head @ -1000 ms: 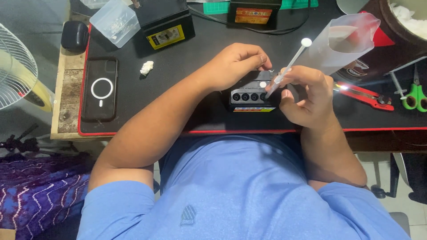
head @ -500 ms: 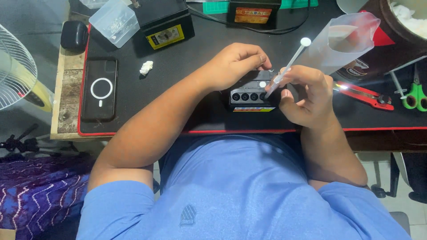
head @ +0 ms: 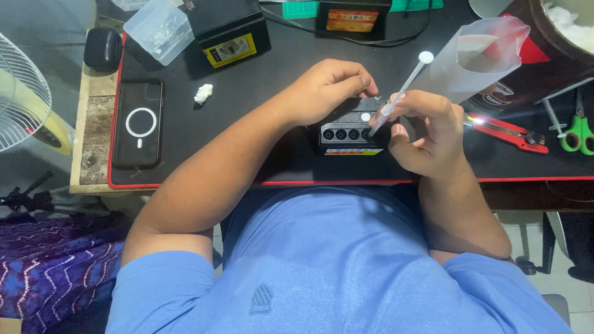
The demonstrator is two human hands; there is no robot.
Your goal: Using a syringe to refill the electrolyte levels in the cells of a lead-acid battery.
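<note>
A small black battery-like block (head: 348, 131) with a row of round holes on its near face lies on the black mat (head: 260, 93). My left hand (head: 328, 89) rests on its top and steadies it. My right hand (head: 427, 130) grips a thin white syringe (head: 399, 94), tilted up to the right with its round plunger head at the far end. The syringe tip sits at the rightmost hole of the block.
A clear plastic bag (head: 479, 55) stands behind my right hand. Red pliers (head: 507, 133) and green scissors (head: 578, 130) lie to the right. A phone (head: 139, 124), a white wad (head: 203, 93), a clear box (head: 159, 29) and two larger black batteries (head: 229, 28) lie at left and back.
The syringe tip has come down slightly toward the rightmost hole. My left hand has stayed on the block.
</note>
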